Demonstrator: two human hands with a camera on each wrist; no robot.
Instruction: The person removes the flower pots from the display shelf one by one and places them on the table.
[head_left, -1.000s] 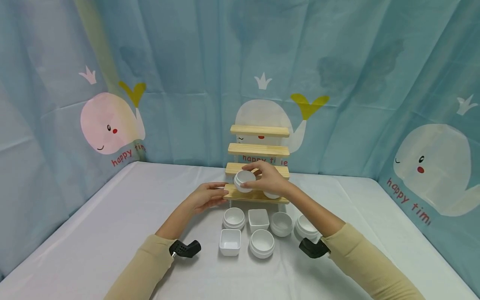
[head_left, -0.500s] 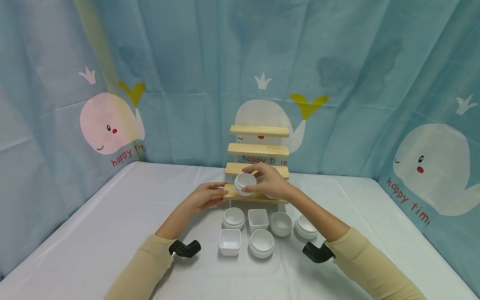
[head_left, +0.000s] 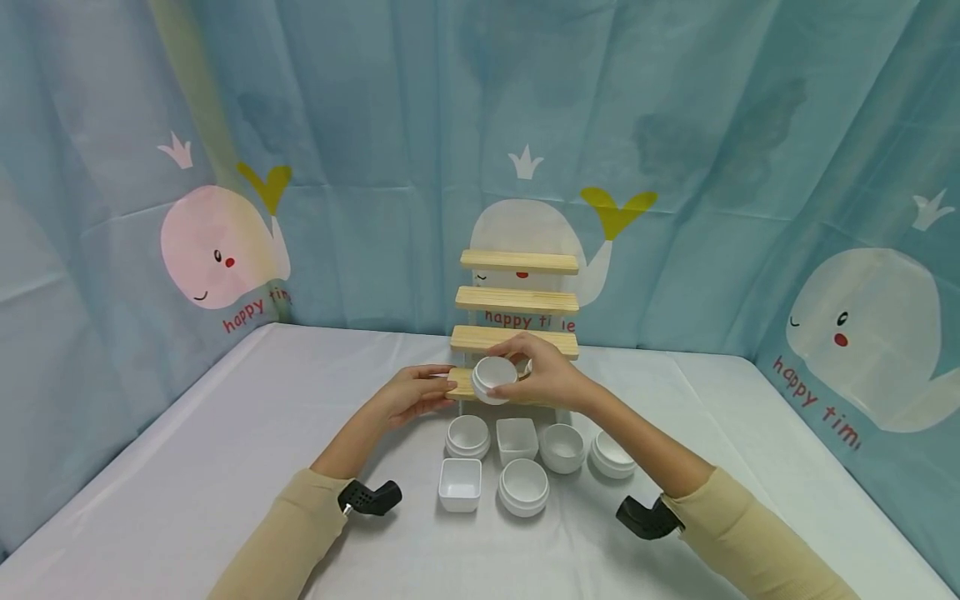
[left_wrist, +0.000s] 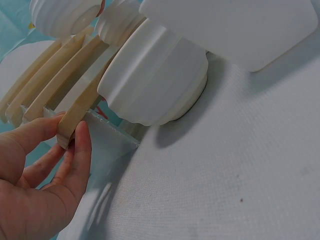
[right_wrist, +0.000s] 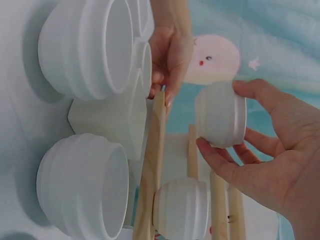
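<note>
My right hand (head_left: 551,375) pinches a small round white pot (head_left: 493,380) between thumb and fingers, tilted over the lowest shelf (head_left: 460,385) of a tiered wooden rack (head_left: 517,300). In the right wrist view the ridged side of this pot (right_wrist: 220,115) shows, apart from the shelf board. A second round pot (right_wrist: 181,209) stands on that shelf, mostly hidden behind my right hand in the head view. My left hand (head_left: 408,396) grips the left end of the lowest shelf; in the left wrist view its thumb and fingers (left_wrist: 82,150) pinch the board.
Several white pots stand in front of the rack on the white cloth (head_left: 300,467). Among them are a square pot (head_left: 460,485), a taller square pot (head_left: 517,442) and a round pot (head_left: 523,490). Behind the rack hangs a blue curtain (head_left: 360,250).
My right hand has moved slightly down and toward me with the pot, drifting a little to the right. My left hand has kept its place on the shelf end.
</note>
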